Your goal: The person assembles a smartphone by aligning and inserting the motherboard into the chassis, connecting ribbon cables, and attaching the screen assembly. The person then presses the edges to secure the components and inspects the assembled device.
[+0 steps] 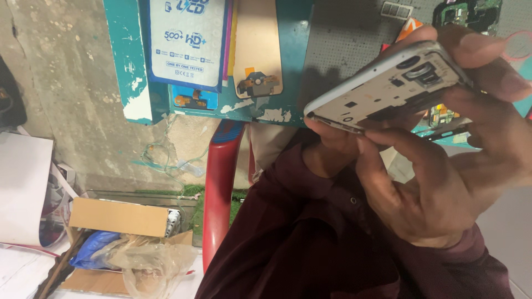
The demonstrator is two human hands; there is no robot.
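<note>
Both hands hold an opened smartphone frame (388, 88), silver-grey, back cover off, tilted so its inner face with the camera cut-outs looks toward the head camera; it sits at about two o'clock in the view, lifted above the bench (127, 66) rather than resting on it. The right hand (443, 182) wraps it from below and behind, the grip clenched on the frame's long lower edge, thumb and fingers pressed along the rim. The left hand (332, 149) is mostly hidden behind the frame and the dark maroon sleeve (310, 238); its fingertips show under the frame's lower left corner, so its grip is grasping the same frame, though how firmly cannot be told. Judging by this hold, the step in hand looks like inspecting or prising along the frame's edge; a careful next move would call for steady counter-pressure from the left fingers while the right works the rim, without flexing the thin shell. At eleven o'clock on the teal, chipped bench lies a blue-and-white display package (188, 41), with a tan flat part (256, 47) carrying a small connector at twelve o'clock. A circuit board (465, 14) shows at one o'clock. At seven o'clock, on the floor, stands an open cardboard box (119, 217) with crumpled plastic bags (149, 263); a red chair leg (219, 194) rises beside it.
</note>
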